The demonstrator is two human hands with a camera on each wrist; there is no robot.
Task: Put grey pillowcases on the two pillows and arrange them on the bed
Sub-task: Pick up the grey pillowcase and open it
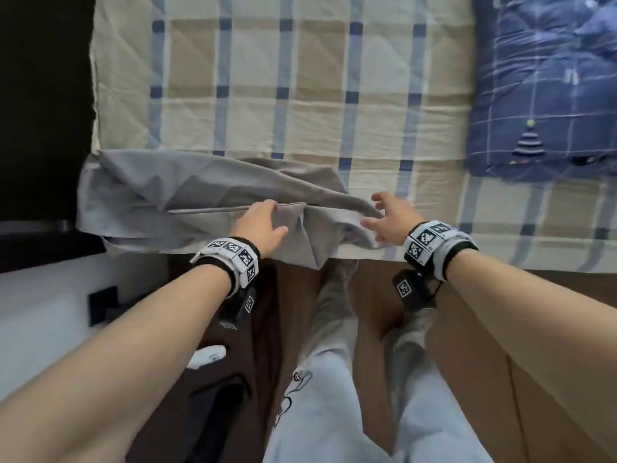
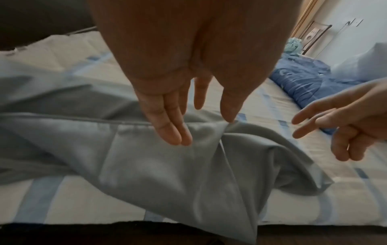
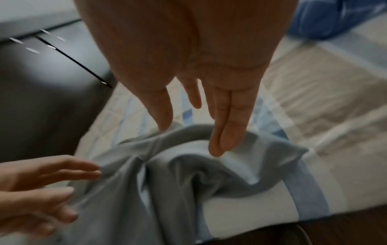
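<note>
Two open hands over one grey pillowcase (image 1: 200, 202), lower left of the frame.
Its long axis runs left-right along the bed (image 1: 300, 78) edge; left hand (image 1: 258, 225) rests mid-cloth, right hand (image 1: 389, 222) spread, empty, at its right end.

Matt grey cloth pillowcase (image 1: 187, 198), creased
</note>
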